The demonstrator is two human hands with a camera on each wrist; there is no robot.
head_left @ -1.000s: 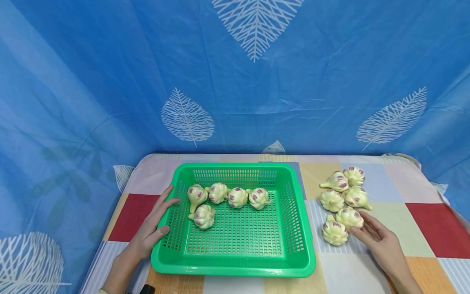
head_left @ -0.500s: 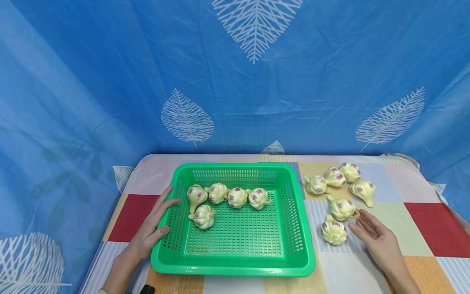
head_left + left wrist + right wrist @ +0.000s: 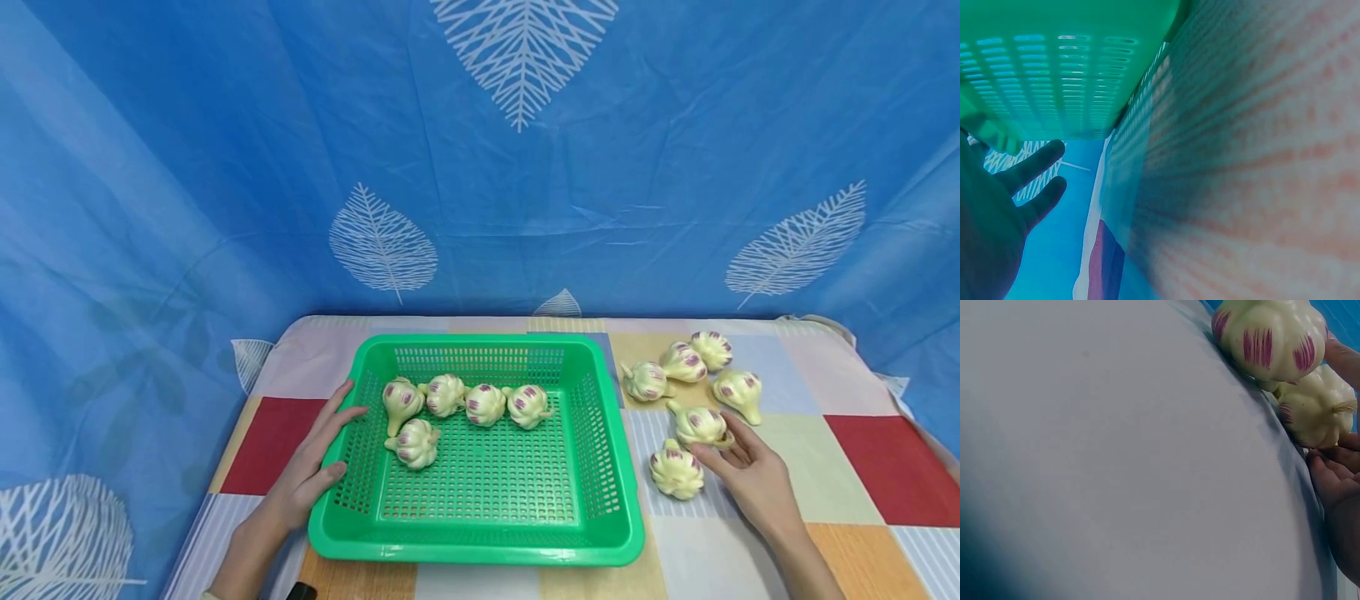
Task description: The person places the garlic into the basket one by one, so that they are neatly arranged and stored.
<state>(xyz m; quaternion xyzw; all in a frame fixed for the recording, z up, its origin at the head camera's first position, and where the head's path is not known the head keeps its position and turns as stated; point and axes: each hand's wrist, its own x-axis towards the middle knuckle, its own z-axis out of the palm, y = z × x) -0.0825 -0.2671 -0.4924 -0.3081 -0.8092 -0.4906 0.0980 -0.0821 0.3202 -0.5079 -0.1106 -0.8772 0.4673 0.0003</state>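
Purple-streaked garlic bulb (image 3: 699, 425) near basket (image 3: 477, 553)

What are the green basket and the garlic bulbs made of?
The green basket looks like smooth, glossy plastic: its rim shines and rows of neat slots run through its walls. The garlic bulbs look like pretend ones, perhaps plastic or painted foam, with a soft sheen and purple streaks that seem brushed on. The pictures can't settle which.

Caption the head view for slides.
Left grip at a green rectangular plastic basket of five cream, purple-streaked garlic bulbs; right grip pinches another bulb outside.
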